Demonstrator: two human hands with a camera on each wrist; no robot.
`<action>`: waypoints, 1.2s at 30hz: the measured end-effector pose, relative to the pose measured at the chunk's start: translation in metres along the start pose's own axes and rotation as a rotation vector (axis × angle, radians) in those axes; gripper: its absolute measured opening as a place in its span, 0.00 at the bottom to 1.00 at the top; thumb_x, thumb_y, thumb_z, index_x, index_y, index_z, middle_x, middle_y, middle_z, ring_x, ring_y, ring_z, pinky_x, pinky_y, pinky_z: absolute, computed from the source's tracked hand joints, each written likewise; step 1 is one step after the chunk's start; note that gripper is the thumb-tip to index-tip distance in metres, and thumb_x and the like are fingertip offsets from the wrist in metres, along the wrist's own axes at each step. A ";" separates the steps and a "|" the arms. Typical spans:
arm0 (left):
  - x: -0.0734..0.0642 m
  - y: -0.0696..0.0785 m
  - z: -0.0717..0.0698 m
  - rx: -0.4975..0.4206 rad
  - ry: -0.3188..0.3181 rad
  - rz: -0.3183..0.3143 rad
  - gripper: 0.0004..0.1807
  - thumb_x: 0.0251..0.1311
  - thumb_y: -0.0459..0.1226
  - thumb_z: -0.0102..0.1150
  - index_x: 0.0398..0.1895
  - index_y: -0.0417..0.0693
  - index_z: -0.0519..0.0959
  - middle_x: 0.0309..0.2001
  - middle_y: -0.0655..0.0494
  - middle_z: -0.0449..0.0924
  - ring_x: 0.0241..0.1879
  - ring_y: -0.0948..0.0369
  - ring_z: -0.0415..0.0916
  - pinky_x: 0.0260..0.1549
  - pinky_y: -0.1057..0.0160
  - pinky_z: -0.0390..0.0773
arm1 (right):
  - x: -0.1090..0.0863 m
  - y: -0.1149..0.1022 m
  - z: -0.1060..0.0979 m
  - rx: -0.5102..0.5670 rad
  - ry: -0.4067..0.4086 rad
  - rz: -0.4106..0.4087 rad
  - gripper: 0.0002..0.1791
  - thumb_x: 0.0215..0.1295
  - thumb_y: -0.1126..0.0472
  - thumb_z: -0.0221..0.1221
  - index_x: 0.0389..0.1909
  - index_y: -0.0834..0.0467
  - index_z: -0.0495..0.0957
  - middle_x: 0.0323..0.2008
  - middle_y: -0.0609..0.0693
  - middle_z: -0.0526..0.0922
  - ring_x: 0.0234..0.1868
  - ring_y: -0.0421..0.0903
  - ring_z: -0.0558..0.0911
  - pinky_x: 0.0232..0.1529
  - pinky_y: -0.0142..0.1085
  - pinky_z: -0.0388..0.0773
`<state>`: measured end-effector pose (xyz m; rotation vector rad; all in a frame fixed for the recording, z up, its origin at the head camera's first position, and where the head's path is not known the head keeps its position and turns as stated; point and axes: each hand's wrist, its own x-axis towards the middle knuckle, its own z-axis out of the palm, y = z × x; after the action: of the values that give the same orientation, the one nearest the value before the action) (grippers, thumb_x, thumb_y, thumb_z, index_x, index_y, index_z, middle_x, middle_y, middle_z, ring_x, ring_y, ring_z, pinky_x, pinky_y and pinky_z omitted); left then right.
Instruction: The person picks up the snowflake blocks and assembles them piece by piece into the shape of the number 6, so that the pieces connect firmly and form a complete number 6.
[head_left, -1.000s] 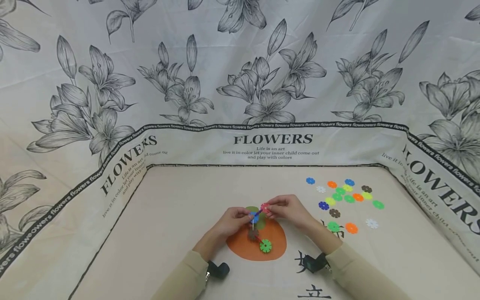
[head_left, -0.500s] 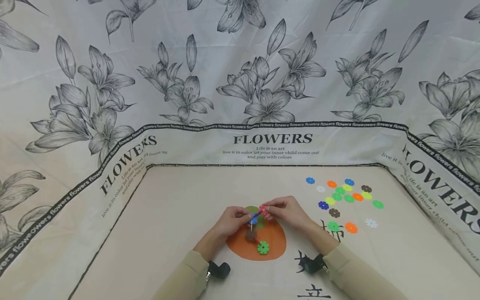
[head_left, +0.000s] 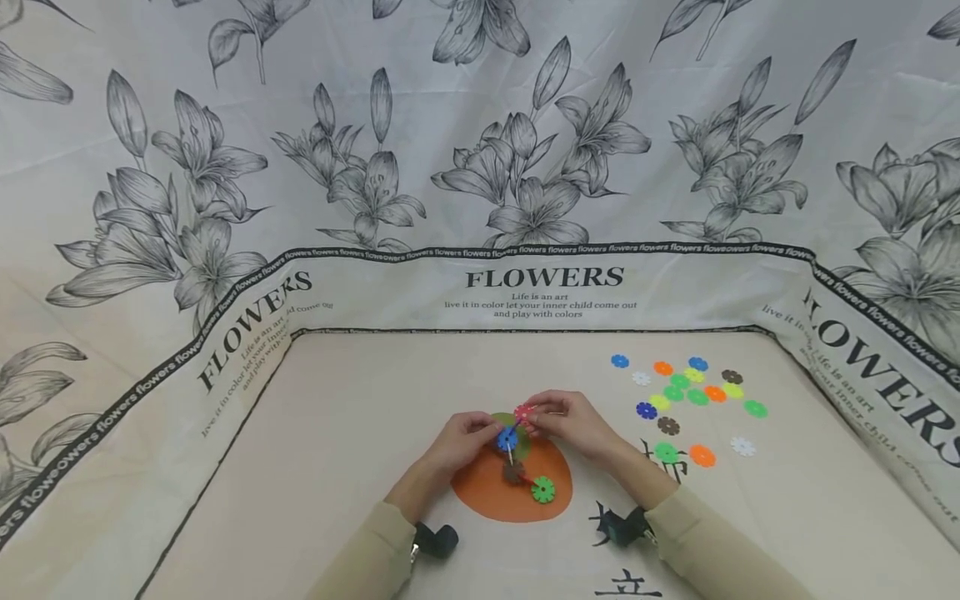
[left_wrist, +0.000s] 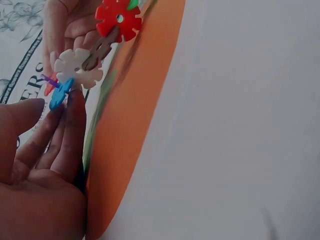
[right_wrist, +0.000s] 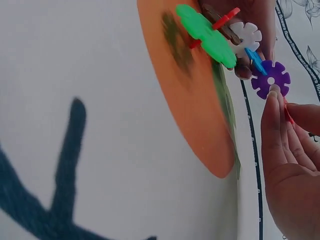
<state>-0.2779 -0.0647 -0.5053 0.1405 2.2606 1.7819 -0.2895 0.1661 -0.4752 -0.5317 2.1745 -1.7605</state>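
Note:
Both hands hold a chain of notched interlocking plastic discs in front of me. In the head view, my left hand (head_left: 465,442) pinches the chain's blue disc (head_left: 507,439) at its left edge. My right hand (head_left: 573,423) pinches the pinkish-red disc (head_left: 522,415) at the upper end. Between these two a purple disc (right_wrist: 270,80) is slotted, seen face-on in the right wrist view. Below the blue disc hang a white disc (left_wrist: 77,68), a brown disc (head_left: 513,472), a red disc (left_wrist: 118,20) and a green disc (head_left: 543,490) at the lower end.
Several loose discs in mixed colours lie at the right, among them an orange disc (head_left: 702,456) and a white disc (head_left: 743,447). An orange printed shape (head_left: 480,496) marks the tablecloth below the hands. A flower-printed curtain (head_left: 532,287) borders the back and sides.
The green lower end of the chain swings slightly left, then right. The blue disc now turns its face more towards the head camera. The right hand shifts slightly left with the pinkish-red disc.

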 end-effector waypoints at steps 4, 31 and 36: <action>0.000 0.000 0.000 -0.016 0.003 0.012 0.13 0.72 0.43 0.61 0.46 0.42 0.85 0.43 0.54 0.88 0.47 0.60 0.79 0.62 0.51 0.73 | 0.003 0.001 0.005 0.034 -0.017 -0.012 0.16 0.73 0.68 0.58 0.56 0.75 0.74 0.45 0.69 0.85 0.46 0.60 0.87 0.51 0.45 0.84; 0.002 -0.004 0.001 -0.050 -0.025 0.075 0.15 0.71 0.42 0.62 0.51 0.41 0.86 0.48 0.52 0.87 0.51 0.59 0.79 0.59 0.55 0.77 | 0.004 0.000 0.003 -0.106 0.004 0.028 0.17 0.73 0.58 0.62 0.52 0.68 0.81 0.45 0.62 0.86 0.46 0.57 0.87 0.52 0.44 0.84; 0.001 -0.004 0.000 -0.045 -0.030 0.048 0.15 0.70 0.42 0.63 0.51 0.43 0.86 0.46 0.54 0.86 0.50 0.60 0.78 0.58 0.56 0.78 | 0.010 -0.001 -0.034 -0.288 0.134 0.012 0.19 0.73 0.58 0.62 0.54 0.69 0.80 0.47 0.63 0.86 0.46 0.55 0.86 0.50 0.46 0.83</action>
<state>-0.2789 -0.0651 -0.5089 0.2132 2.2123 1.8411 -0.3139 0.1910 -0.4672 -0.4755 2.5384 -1.5243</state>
